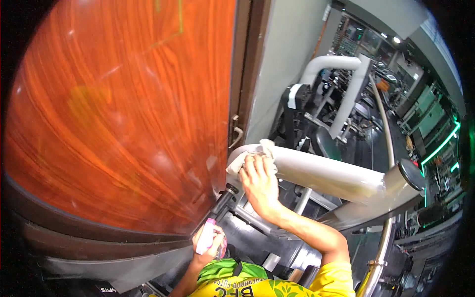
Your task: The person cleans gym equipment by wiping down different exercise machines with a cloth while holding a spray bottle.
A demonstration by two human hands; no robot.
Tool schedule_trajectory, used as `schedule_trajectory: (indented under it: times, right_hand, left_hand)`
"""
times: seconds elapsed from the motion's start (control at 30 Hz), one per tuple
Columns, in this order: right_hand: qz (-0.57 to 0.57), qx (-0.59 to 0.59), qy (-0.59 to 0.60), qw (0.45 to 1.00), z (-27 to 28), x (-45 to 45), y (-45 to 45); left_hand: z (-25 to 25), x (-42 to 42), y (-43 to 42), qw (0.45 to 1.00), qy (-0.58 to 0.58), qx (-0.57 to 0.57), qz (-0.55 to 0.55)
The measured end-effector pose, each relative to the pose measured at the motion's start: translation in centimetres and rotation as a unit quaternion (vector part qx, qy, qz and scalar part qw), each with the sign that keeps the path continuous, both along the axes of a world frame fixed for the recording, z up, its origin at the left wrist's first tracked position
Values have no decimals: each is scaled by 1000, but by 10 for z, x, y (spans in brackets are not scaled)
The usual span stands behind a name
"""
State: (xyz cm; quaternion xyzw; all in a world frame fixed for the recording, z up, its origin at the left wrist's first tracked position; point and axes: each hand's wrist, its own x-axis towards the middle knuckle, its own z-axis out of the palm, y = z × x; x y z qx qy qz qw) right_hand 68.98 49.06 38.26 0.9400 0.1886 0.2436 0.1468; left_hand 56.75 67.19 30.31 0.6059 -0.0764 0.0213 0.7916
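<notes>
My right hand (259, 184) presses a whitish cloth (238, 162) against the left end of a thick white tube (326, 173), part of a gym machine's frame. Its fingers lie over the cloth, and a corner of it sticks up past the fingertips. Lower down, near my body, my left hand (213, 243) is wrapped round a spray bottle (205, 237) with a white and pink head. Most of the bottle's body is hidden by the hand and by my shirt.
A glossy reddish wood panel (123, 123) fills the left side, close to the tube's end. A black-capped post (411, 173) joins the tube on the right. Behind stand a bent white frame (341, 74), a black seat pad (325, 143) and more gym machines.
</notes>
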Motion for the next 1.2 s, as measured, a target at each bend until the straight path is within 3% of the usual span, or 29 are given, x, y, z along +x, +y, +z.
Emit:
schedule_trajectory:
  times: [0.23,0.33,0.47,0.53,0.6,0.7,0.87,0.93,0.97,1.0,1.07,1.13,1.2]
  right_hand:
    - [-67,139,-112,982,86,-50,-57]
    - [-180,142,-149,962,118,-76,-78]
    - [-247,181,-190,933,141,-104,-92]
    - [-236,184,-211,931,130,-99,-95]
    - [-234,115,-240,935,112,-85,-88]
    - [-221,128,-236,938,91,-75,-77]
    - [-83,232,-196,949,80,-92,-78]
    - [-44,295,-113,948,74,-110,-81]
    - [-46,389,-85,916,74,-120,-79]
    - [-50,389,-88,916,72,-127,-84]
    - [-18,425,-201,882,71,-140,-100]
    - [8,333,-397,855,73,-142,-116]
    - [-107,299,-540,780,72,-130,-126]
  left_hand:
    - [11,3,-10,997,-15,-28,-65]
    - [12,3,-11,996,-15,-18,-81]
    - [8,3,-11,995,-13,-36,-90]
    - [7,4,-8,995,-16,-28,-91]
    - [8,6,-4,997,-29,-13,-77]
    - [14,7,2,997,-42,1,-67]
    - [8,14,-3,996,-47,-12,-69]
    - [9,14,-6,996,-39,-16,-83]
    - [9,15,-9,995,-40,-13,-88]
    - [8,17,-11,995,-43,-9,-93]
    - [13,16,-15,993,-46,-14,-104]
    - [15,15,-17,992,-48,-18,-114]
    - [17,14,-18,992,-34,-32,-120]
